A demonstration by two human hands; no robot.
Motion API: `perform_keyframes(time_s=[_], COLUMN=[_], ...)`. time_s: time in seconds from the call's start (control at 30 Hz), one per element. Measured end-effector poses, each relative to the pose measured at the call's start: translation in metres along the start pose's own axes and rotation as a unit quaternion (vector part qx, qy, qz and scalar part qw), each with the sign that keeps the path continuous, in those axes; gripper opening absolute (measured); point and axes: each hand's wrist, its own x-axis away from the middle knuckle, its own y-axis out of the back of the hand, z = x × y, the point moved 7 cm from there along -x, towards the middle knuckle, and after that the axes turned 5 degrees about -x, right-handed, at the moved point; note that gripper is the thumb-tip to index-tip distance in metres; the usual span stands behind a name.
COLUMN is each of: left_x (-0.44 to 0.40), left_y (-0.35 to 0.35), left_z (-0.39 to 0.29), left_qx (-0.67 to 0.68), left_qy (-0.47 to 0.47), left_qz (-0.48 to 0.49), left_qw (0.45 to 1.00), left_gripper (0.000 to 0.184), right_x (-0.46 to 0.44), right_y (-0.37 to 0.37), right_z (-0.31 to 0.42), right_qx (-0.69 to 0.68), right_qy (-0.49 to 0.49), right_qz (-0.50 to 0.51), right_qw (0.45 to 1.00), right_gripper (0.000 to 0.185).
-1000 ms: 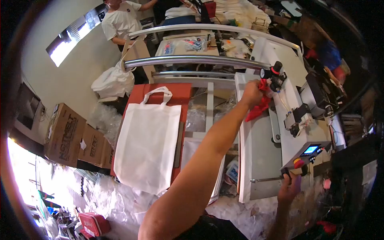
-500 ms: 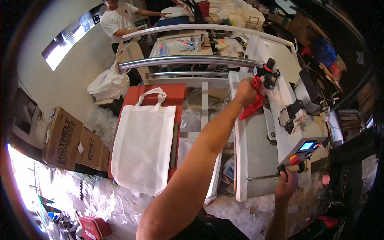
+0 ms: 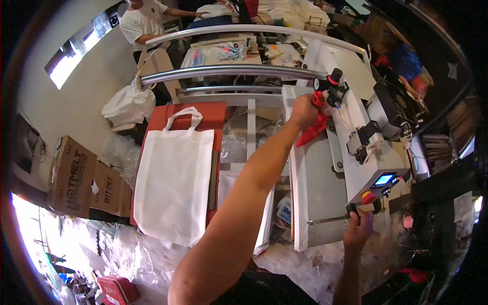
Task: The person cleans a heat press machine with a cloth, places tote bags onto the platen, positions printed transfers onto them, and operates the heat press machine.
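My left hand (image 3: 304,111) is closed on a red cloth (image 3: 314,129) beside the pressure gauge (image 3: 320,84) of the white press machine (image 3: 356,178). At the machine's front, my right hand (image 3: 359,229) has its fingers wrapped round a dark handle (image 3: 364,207), just below a red and yellow knob (image 3: 368,196) and a lit display (image 3: 383,180). On the red platen (image 3: 216,119) to the left lies a white tote bag (image 3: 174,183), flat, its handles pointing away from me. My left forearm crosses in front of the machine's frame.
Metal rails (image 3: 229,71) span the machine's back. A person in a white shirt (image 3: 142,23) stands at the back left beside a table of goods. Cardboard boxes (image 3: 73,178) stand at left. A red box (image 3: 118,290) and plastic wrap (image 3: 147,259) are below.
The view has shifted, so the machine and bag appear further left. Both my hands keep their holds. The other person has stretched an arm toward the piled goods.
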Motion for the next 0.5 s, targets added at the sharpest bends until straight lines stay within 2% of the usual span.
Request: perform_keyframes(time_s=[0.33, 0.4, 0.5], left_x=[-0.001, -0.001, 0.002], left_y=[-0.004, 0.002, 0.008], left_z=[0.007, 0.001, -0.006], left_qx=[0.029, 0.016, 0.054], left_qy=[0.042, 0.015, 0.035], left_qz=[0.022, -0.002, -0.01], left_qw=[0.998, 1.0, 0.998], left_gripper=[0.025, 0.025, 0.027], right_x=[-0.002, -0.002, -0.001], right_y=[0.001, 0.0, -0.001], right_z=[0.007, 0.006, 0.004], right_qx=[0.011, 0.012, 0.011], right_qy=[0.026, 0.034, 0.032], right_qz=[-0.007, -0.01, -0.01], right_qw=[1.0, 0.999, 0.999], right_gripper=[0.015, 0.015, 0.015])
